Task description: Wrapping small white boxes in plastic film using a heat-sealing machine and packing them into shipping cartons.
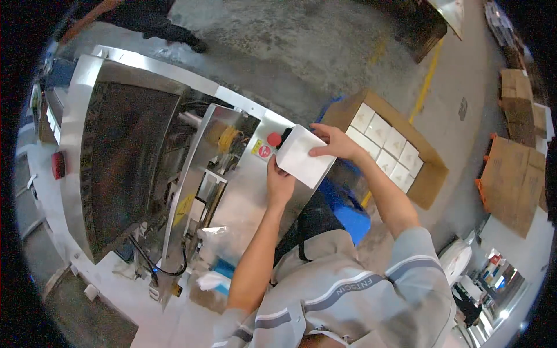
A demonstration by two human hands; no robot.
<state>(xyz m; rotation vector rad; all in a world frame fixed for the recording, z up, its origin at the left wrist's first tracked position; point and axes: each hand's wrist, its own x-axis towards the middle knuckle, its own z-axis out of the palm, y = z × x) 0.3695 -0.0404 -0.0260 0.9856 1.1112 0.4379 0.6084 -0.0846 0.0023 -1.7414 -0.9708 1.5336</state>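
Observation:
A plain white box (304,156) is held between my two hands above the metal top of a machine (238,197). My left hand (281,181) grips its near left edge from below, the fingers partly hidden behind it. On the right side, my right hand (337,142) has its thumb on the box's face and its fingers at the far edge. Just left of the box are a red push button (274,138) and a black knob (286,134). An open cardboard carton (432,182) to the right holds several white boxes (380,129) in rows.
The machine carries a wide dark belt (127,156) on the left and a roll of yellow material (227,139). A blue plastic object (351,220) is beside my lap. Cardboard boxes (513,180) are stacked far right. Another person's dark-clothed leg (151,23) shows at top left.

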